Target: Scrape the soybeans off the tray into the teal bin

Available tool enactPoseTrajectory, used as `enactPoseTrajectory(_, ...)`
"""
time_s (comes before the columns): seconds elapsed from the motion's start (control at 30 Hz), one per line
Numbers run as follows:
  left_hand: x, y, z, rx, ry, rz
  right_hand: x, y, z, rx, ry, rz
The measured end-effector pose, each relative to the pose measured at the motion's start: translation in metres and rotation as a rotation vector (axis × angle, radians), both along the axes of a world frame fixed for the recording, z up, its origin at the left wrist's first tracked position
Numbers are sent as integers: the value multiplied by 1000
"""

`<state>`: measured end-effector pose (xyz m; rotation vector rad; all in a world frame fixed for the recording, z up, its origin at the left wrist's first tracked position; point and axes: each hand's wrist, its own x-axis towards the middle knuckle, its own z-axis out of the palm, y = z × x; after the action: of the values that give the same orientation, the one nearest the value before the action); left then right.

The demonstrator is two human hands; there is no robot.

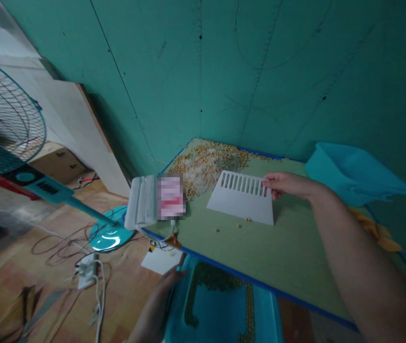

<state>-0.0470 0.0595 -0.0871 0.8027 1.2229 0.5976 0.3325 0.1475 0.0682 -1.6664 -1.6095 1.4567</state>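
My right hand [278, 185] grips the upper right corner of a white slotted plate [242, 205], tilted just above the table [281, 257]. A row of slots runs along the plate's upper edge. A few loose yellow beans [239, 226] lie by its lower edge. Behind it spreads a heap of yellow beans [203, 155] mixed with whitish grains [206, 174]. Below the table's front edge, my left hand [167, 286] holds the left rim of a blue bin [220, 305]. Dark green beans [213, 276] and yellow beans line the bin's sides.
A phone [171, 197] with a blurred screen and a white device [141, 202] stand at the table's left edge, with a cable hanging. An aqua basin [353, 169] and orange cloth [378, 231] are at right. A fan [45, 186] and power strip [86, 270] stand left.
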Motion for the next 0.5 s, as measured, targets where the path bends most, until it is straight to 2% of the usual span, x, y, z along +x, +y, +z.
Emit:
enactPoseTrajectory(0.13, 5, -3, 9, -9, -60, -54, 6, -13, -4, -20, 14, -75)
enactPoseTrajectory(0.33, 1, 1, 2, -44, 7, -56, 1, -34, -12, -28, 13, -134)
enactPoseTrajectory(0.5, 3, 3, 4, 18, -69, -24, -13, -46, -19, -34, 68, -182)
